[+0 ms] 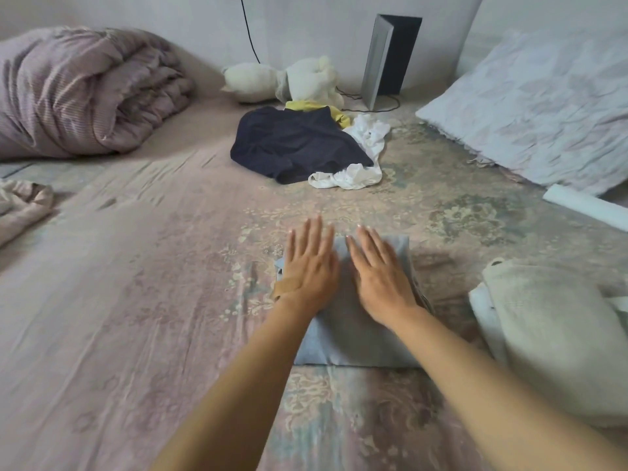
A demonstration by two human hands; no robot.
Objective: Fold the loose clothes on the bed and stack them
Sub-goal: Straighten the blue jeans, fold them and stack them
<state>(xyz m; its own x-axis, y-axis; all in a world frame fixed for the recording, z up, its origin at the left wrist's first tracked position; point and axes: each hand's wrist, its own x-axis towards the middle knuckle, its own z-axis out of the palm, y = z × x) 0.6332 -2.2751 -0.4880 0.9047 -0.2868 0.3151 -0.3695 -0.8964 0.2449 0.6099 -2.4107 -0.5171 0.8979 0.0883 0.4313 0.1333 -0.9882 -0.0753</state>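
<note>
Basically, flattening step: left hand [311, 266] and right hand [380, 277] lie palm-down, fingers straight, on the folded blue garment [353, 334] at bed centre-near. Press evenly outward to the edges, keep corners square. Then stack on the pale folded pile [550, 334] just right. Dark garment [292, 144], white one [360, 171], yellow one [306, 105] farther back remain unfolded.

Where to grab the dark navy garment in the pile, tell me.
Probably pinch the navy garment at its near hem, coming from the person's side: that edge lies free on the bedsheet, while its far-right side overlaps the yellow and white clothes.
</note>
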